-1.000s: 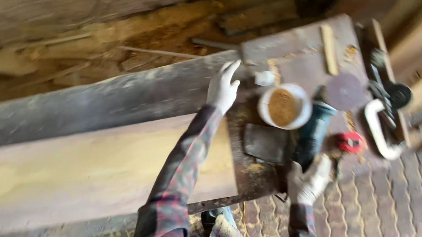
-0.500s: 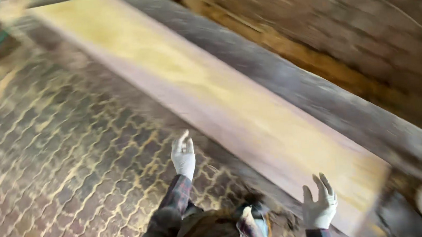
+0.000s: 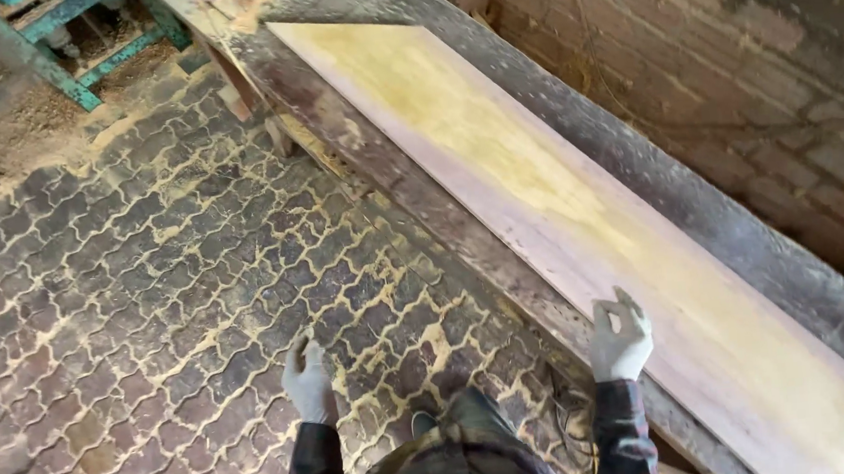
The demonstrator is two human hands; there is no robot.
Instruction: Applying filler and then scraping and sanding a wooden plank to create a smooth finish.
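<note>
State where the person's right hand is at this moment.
In the head view, the gloved right hand is at lower right, over the near edge of the long pale wooden plank, with the paved floor to its left.

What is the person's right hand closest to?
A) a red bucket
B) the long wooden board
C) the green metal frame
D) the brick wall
B: the gloved right hand is raised at the near edge of the long wooden board, with nothing in it, while the green metal frame and brick wall are far off, and the left hand hangs over the paved floor.
</note>
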